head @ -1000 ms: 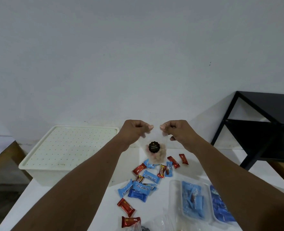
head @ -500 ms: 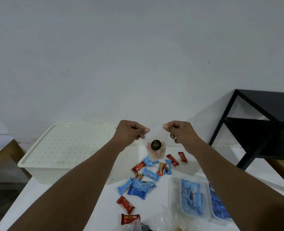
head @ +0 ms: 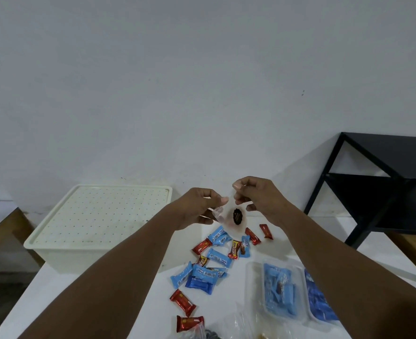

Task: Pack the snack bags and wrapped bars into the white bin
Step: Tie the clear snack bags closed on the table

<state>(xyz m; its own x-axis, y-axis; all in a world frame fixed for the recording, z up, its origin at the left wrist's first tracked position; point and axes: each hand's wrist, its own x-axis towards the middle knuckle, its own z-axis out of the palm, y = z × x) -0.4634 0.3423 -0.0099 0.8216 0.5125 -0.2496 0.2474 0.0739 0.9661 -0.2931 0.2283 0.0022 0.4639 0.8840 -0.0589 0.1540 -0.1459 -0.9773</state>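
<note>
both hands pinch clear bag above table edge.

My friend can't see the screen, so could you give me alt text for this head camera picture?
Two hands, left hand and right hand, hold a small clear bag with a dark round label above a white table. Blue and red wrapped bars lie scattered below; a lidded white bin sits to the left.

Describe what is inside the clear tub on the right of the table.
The clear tub holds light blue wrapped bars, one showing a brown patch. The right forearm covers its far corner, so a full count is impossible.
</note>
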